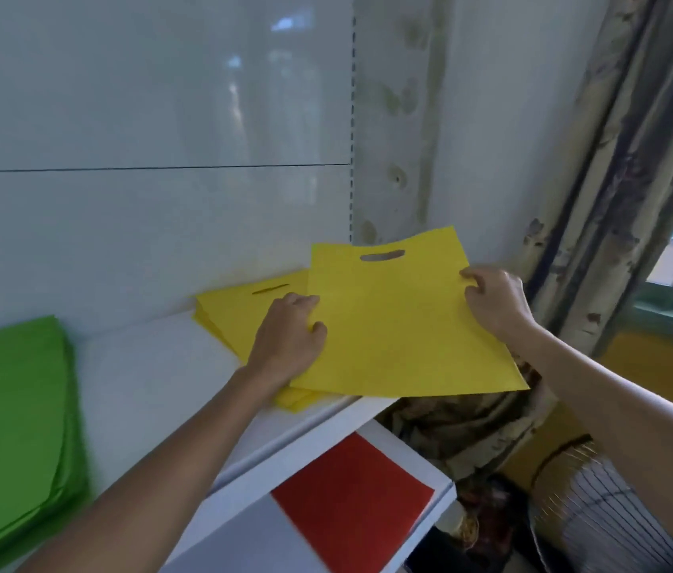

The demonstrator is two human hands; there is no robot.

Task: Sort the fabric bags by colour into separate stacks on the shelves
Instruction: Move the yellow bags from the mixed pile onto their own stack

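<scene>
A yellow fabric bag (401, 324) with a cut-out handle is held flat over the right end of the upper white shelf (152, 374). My left hand (289, 337) grips its left edge with the thumb on top. My right hand (491, 299) pinches its right edge. The bag juts out past the shelf's right end. Under it lies a stack of yellow bags (235, 312), partly covered. A stack of green bags (8, 428) sits at the shelf's left end. A red bag (351, 502) lies on the lower shelf (409, 452).
The shelf's glossy white back panel (152, 159) rises behind the stacks. A patterned curtain (616, 179) and a window hang at the right. A wire fan guard (591, 510) stands low at the right, beside the lower shelf.
</scene>
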